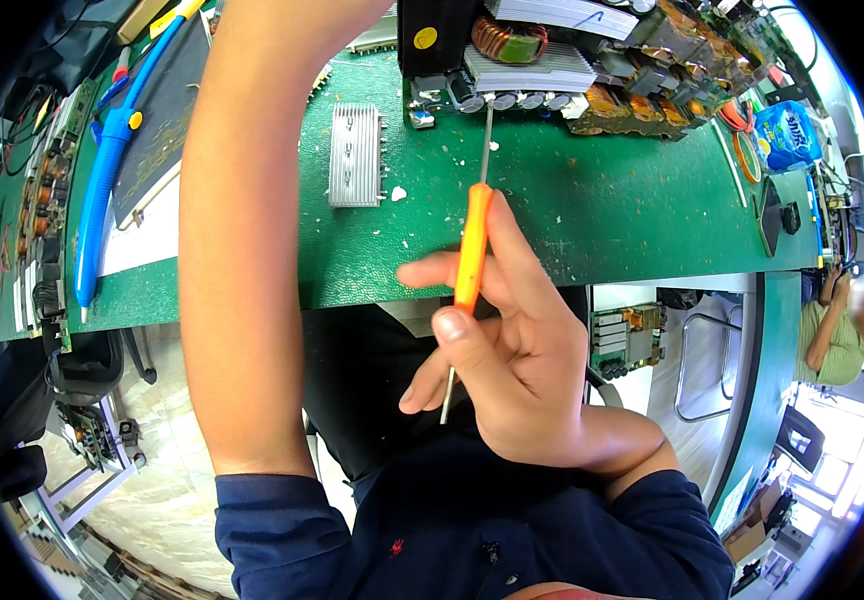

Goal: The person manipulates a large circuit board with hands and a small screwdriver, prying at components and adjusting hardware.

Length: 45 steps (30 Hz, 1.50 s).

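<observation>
A screwdriver (472, 245) with a yellow-orange handle is held between the thumb and fingers of my right hand (522, 360). Its thin metal shaft points away from me, the tip reaching the near edge of a circuit board assembly (532, 75). A second length of metal shaft shows below the handle. The assembly carries silver finned heatsinks, a copper-wound coil (509, 40) and several round capacitors along its near side. My left forearm crosses the view upward, and its hand lies beyond the top edge. Right of that forearm, a loose finned heatsink (356, 155) lies on the green mat (422, 250).
A blue desoldering pump (107, 180) lies on the left beside a dark board. More circuit boards (37, 240) line the far left. At the right are a blue packet (787, 135) and a tape roll (747, 158). Farther right is another person (837, 335).
</observation>
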Tool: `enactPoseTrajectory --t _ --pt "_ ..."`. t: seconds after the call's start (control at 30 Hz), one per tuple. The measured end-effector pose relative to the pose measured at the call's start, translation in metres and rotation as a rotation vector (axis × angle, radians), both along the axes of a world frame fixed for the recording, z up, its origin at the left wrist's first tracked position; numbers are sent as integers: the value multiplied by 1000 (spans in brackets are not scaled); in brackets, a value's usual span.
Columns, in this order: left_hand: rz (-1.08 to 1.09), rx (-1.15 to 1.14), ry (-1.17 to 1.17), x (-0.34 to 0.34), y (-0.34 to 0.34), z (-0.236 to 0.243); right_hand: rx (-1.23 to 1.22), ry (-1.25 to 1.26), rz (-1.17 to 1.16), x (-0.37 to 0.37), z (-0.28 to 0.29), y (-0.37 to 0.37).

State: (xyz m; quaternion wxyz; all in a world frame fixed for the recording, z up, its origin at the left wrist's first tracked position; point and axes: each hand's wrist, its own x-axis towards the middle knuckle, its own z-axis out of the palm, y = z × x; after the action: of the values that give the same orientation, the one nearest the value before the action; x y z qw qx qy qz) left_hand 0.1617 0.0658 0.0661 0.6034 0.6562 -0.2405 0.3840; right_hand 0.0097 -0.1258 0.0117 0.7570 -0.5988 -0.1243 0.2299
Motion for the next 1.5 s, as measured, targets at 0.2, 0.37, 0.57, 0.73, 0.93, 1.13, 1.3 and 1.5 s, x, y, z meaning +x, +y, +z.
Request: enactPoseTrajectory --t 0.2,0.37,0.57,0.73,0.93,1.13,1.3,1.5 --pt "-11 -26 -8 14 3 -3 58 -28 -22 3 -5 6" --pt "0 -24 -42 15 2 -4 -49 -52 28 11 0 -9" --pt "-100 12 -33 2 3 1 -81 -45 46 27 1 -33" --pt "103 -52 93 -3 -10 7 -145 -3 53 39 11 -45" --pt "29 -68 16 6 -6 -2 -161 23 88 56 23 -58" --pt "-24 -10 92 0 2 2 -253 39 112 56 27 -61" --pt "71 36 112 -9 -4 7 -154 -76 103 25 -3 -32" --pt "215 -258 381 -13 -32 39 55 -32 -23 8 -17 7"
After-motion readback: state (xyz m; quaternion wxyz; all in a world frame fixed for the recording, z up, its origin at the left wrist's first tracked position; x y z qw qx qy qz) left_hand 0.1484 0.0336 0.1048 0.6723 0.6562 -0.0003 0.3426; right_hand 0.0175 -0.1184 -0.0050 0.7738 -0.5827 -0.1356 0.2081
